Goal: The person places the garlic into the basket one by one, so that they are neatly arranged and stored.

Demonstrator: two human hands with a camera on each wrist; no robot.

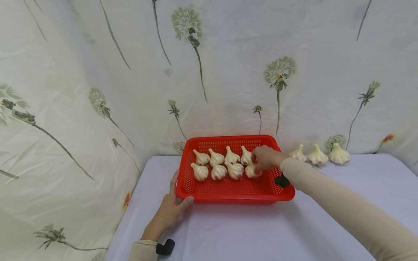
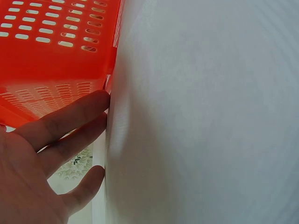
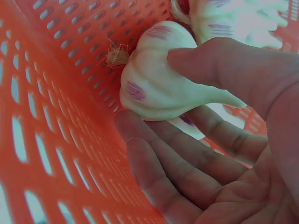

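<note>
A red plastic basket point(image 1: 228, 198) with slotted walls stands on the white-covered table. Inside it, several garlic bulbs point(image 1: 218, 172) lie in two rows, stems toward the back. My right hand point(image 1: 266, 157) reaches in over the right side and pinches the front row's rightmost garlic bulb point(image 3: 156, 77). Its thumb lies on top, fingers underneath; roots and purple streaks show in the right wrist view. At the basket's front left corner rests my left hand point(image 1: 171, 208), thumb by the front rim and another finger along the left side. In the left wrist view its fingers point(image 2: 70, 119) are fairly straight beside the basket wall.
Three more garlic bulbs point(image 1: 318, 156) stand in a row on the table, right of the basket near the back edge. A curtain with dandelion prints point(image 1: 228, 79) hangs behind and to the left. The white tablecloth point(image 1: 235, 232) extends in front.
</note>
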